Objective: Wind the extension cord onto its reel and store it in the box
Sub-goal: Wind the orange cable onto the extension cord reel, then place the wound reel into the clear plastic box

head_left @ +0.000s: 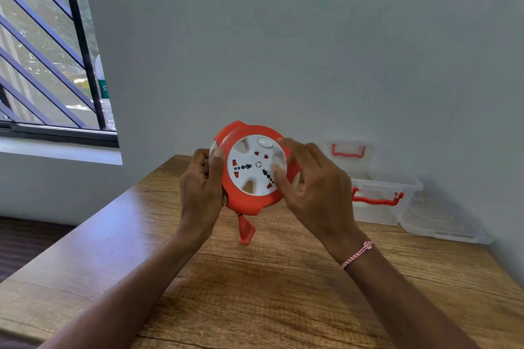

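I hold a round orange extension-cord reel (241, 201) with a white socket face up above the wooden table (255, 286). My left hand (201, 187) grips its left rim, thumb on the front edge. My right hand (314, 187) holds the right side, its thumb and fingers curled onto the white inner wheel. The orange plug (246, 229) hangs just below the reel on a very short piece of cord; the remaining cord is hidden inside. The clear plastic box (380, 198) with orange latches stands open at the back right of the table.
The box's clear lid (348, 150) with an orange handle leans against the grey wall behind it. A second clear lid or tray (442, 224) lies to the right of the box. A barred window (51, 65) is at the left, past the table's left edge.
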The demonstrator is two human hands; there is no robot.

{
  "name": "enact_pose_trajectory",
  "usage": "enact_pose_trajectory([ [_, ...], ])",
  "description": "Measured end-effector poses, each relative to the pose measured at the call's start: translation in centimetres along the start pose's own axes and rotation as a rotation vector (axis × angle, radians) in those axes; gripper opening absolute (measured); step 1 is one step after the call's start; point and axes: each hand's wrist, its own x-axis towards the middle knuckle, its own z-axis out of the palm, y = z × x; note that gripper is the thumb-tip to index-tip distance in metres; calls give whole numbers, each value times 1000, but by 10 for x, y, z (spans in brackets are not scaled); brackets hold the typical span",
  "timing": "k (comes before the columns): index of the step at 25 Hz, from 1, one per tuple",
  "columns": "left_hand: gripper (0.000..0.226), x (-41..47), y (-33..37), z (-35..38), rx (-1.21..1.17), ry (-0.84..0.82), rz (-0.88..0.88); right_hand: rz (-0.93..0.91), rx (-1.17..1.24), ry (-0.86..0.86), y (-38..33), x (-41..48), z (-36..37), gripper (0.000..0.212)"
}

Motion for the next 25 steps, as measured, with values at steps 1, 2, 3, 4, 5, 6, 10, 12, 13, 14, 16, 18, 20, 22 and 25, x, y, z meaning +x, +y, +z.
enact_pose_trajectory([
  [1,35,0,0,0,-19,6,-24,81,63,74,1,1,0,39],
  [2,37,1,-1,1,-34,10,-46,165,138,134,3,2,0,35],
  [3,39,1,-2,1,-44,14,-66,245,216,164,4,3,0,31],
  [4,41,1,-3,1,-52,19,-82,322,286,160,4,3,1,28],
  [5,41,1,-4,1,-60,22,-97,391,336,130,5,3,3,26],
  [6,41,1,-5,1,-66,22,-111,440,356,89,6,2,4,23],
  [10,43,2,-11,0,-113,2,-162,479,341,-73,12,-1,9,18],
  [12,44,2,-12,0,-180,-48,-188,536,452,-173,9,-2,10,21],
  [13,44,2,-11,0,-217,-75,-200,575,554,-227,7,-2,9,26],
  [14,46,1,-10,1,-259,-99,-218,609,657,-279,4,-3,8,31],
  [16,52,0,-7,2,-337,-136,-245,638,772,-362,-1,-6,7,36],
  [18,49,-3,-5,4,-383,-151,-252,646,788,-432,-7,-9,8,39],
  [20,46,-7,-5,6,-398,-152,-265,664,789,-472,-7,-15,11,55],
  [22,45,-11,-10,7,-393,-169,-267,718,862,-475,-4,-24,19,68],
  [25,50,-14,-14,9,-348,-216,-273,813,1062,-413,-1,-35,26,56],
])
